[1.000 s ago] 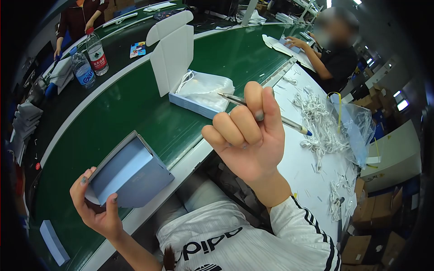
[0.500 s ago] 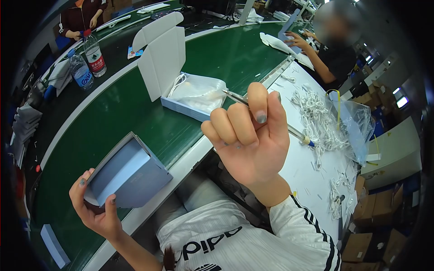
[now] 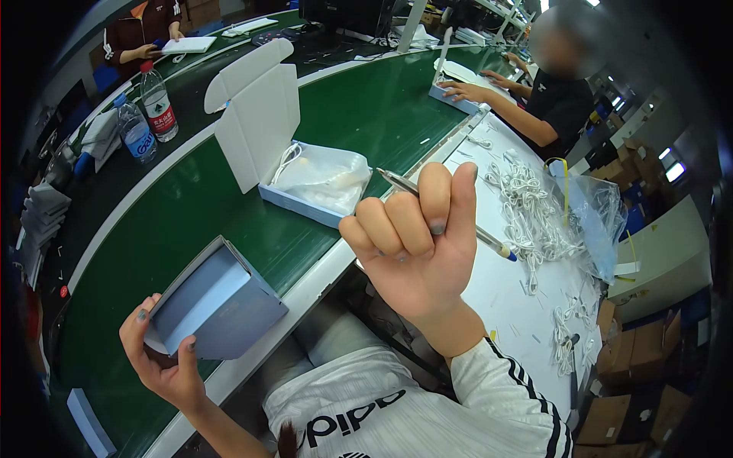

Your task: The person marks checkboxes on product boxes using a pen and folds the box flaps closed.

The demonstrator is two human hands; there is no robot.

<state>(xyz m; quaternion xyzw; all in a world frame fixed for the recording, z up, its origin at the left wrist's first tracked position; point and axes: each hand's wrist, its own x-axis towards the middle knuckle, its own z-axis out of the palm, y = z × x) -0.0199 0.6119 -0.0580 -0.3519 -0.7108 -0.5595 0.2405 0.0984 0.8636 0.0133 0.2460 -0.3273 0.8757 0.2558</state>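
Note:
My left hand grips a light blue carton by its near end, thumb on one side and fingers on the other. The carton is tilted above the green belt, its open side facing up and to the left. In front of my chest, my right hand is curled closed around a pen, its metal tip pointing left and its blue end sticking out to the right. Beyond that hand, a lidded box stands open on the belt, with a white cable and a translucent bag inside.
A white worktop on the right carries a heap of white cables and a clear plastic bag. Two bottles stand at the far left. A blue strip-shaped piece lies bottom left. A co-worker sits at the far right.
The open lidded box has shifted slightly left along the belt. The co-worker's box has come down onto the belt. My right hand has lowered a little, still holding the pen.

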